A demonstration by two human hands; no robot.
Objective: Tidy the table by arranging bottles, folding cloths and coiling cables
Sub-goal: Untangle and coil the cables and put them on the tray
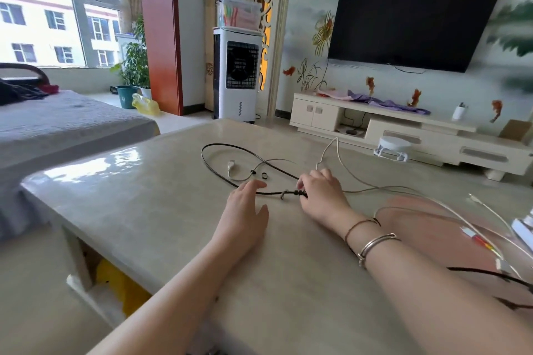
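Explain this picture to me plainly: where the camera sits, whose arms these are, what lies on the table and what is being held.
The camera is worn on a person's head and looks forward and down, so the two bare arms are the wearer's own. The right hand pinches a black cable near its connector end. The left hand lies open on the beige table, fingertips by the same cable. The black cable sprawls in loose loops. A white cable runs off to the right. Behind are a television and a fan unit.

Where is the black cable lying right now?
In the head view, the black cable loops across the middle of the table, ahead of the left hand; the right hand pinches its near end.
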